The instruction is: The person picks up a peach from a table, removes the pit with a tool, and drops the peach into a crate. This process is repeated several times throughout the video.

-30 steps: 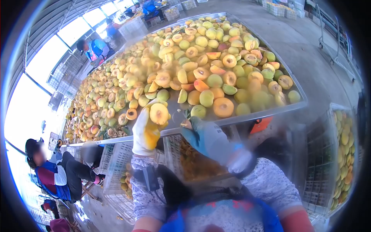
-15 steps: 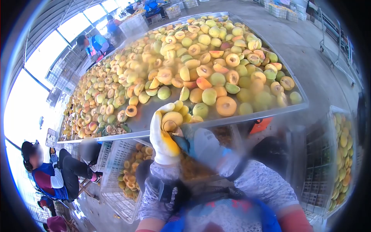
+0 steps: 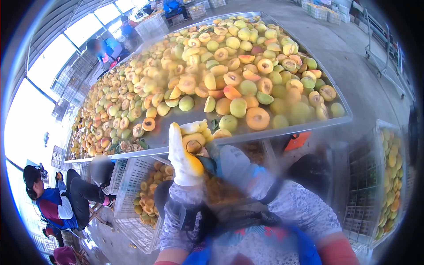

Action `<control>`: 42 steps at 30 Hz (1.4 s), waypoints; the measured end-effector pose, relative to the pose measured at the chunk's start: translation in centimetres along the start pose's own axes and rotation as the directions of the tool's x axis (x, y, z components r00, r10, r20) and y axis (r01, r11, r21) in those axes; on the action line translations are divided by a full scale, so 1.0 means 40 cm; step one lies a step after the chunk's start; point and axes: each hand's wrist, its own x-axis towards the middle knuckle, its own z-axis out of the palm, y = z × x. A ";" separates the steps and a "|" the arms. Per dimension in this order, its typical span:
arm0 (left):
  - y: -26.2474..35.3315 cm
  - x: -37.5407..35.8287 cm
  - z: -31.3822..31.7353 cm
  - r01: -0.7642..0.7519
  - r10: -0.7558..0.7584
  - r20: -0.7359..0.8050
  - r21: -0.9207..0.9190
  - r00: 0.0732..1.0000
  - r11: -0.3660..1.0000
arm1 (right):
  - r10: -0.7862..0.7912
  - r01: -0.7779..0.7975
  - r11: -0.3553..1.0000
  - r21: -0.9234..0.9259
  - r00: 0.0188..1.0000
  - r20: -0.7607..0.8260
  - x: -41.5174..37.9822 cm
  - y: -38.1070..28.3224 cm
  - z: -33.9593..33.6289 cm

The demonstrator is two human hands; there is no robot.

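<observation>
My left hand [image 3: 184,157], in a white glove stained yellow, holds a cut peach half [image 3: 194,143] in its palm at the table's near edge. Its thumb points up, and the fingers curve behind the fruit. A brownish pit cavity or stone shows in the peach. Close against its right side is my right hand [image 3: 236,165], in a blue-grey glove, closed and turned toward the fruit. The right fingertips are blurred and partly hidden, so I cannot tell what they grip. Whole and halved peaches [image 3: 258,119] lie just beyond both hands.
A metal-rimmed table [image 3: 291,131] carries a large heap of peaches. Below it, a white crate [image 3: 126,194] holds peach halves at left; another crate [image 3: 379,176] of fruit stands at right. A seated person [image 3: 55,205] is at left, another person [image 3: 110,49] at the far side.
My left thumb has straightened upward and its fingers have shifted slightly down, uncovering a small leaf on the table. The peach half stays in the palm. My right hand has barely moved.
</observation>
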 end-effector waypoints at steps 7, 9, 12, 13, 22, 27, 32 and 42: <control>-0.001 -0.007 0.014 -0.126 0.128 0.027 -0.048 0.991 0.991 | -0.051 0.030 0.816 0.578 0.999 0.020 -0.006 -0.013 0.032; -0.015 0.006 -0.010 -0.072 0.078 0.069 -0.080 0.995 0.994 | -0.039 -0.055 0.770 0.635 0.990 0.134 -0.006 -0.029 0.009; -0.019 0.021 -0.023 -0.044 0.065 0.208 -0.106 0.976 0.993 | -0.081 -0.109 0.841 0.530 0.943 0.322 -0.012 0.027 0.032; -0.017 0.020 -0.018 0.001 0.022 0.189 -0.122 0.982 0.993 | -0.034 -0.212 0.810 0.547 0.914 0.405 -0.020 0.054 0.042; 0.175 0.012 -0.161 -0.008 0.036 -0.202 0.140 0.979 0.990 | 0.250 -0.182 0.960 -0.211 0.897 0.365 -0.098 0.045 -0.080; 0.270 -0.017 -0.406 -0.020 0.281 -0.096 0.924 0.955 0.382 | 0.175 -0.097 0.950 -0.296 0.952 0.249 -0.124 0.035 -0.116; 0.127 0.128 -0.137 -0.269 0.155 0.222 0.723 0.963 0.636 | 0.260 -0.148 0.950 -0.274 0.863 0.433 -0.097 -0.001 -0.108; -0.081 0.343 -0.015 0.153 -0.287 0.263 0.433 0.921 0.888 | 0.133 -0.137 0.983 -0.120 0.990 -0.043 -0.068 0.036 -0.168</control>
